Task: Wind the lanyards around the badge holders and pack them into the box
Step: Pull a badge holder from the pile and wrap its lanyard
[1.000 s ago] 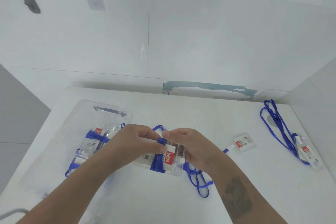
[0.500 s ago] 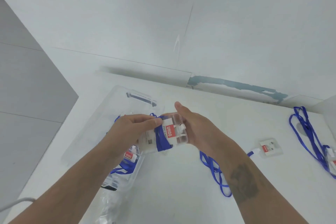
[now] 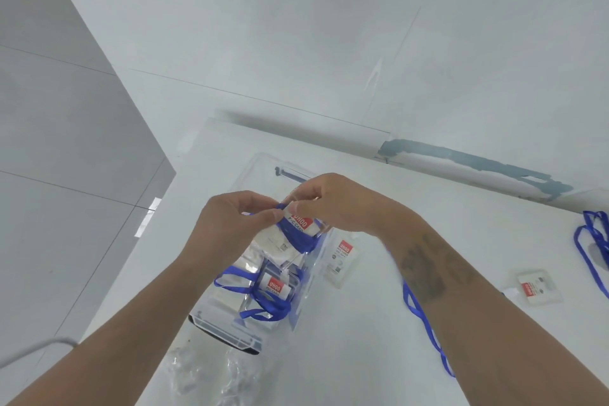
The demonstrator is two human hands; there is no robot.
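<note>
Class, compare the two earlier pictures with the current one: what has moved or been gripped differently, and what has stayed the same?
Both hands have carried the wound badge holder from in front of the clear box to above it. The left hand still pinches the blue lanyard wrapped round it; the right hand still grips its end. The packed holders in the box and the loose holder on the table stayed put.

Below the hands sits a glossy, see-through plastic box [image 3: 250, 336]. Between the fingers, a clear glossy plastic badge holder [image 3: 298, 227] is wrapped in flat blue woven-cloth lanyard [image 3: 298, 241]. The smooth white tabletop [image 3: 362, 356] looks faintly shiny.
</note>
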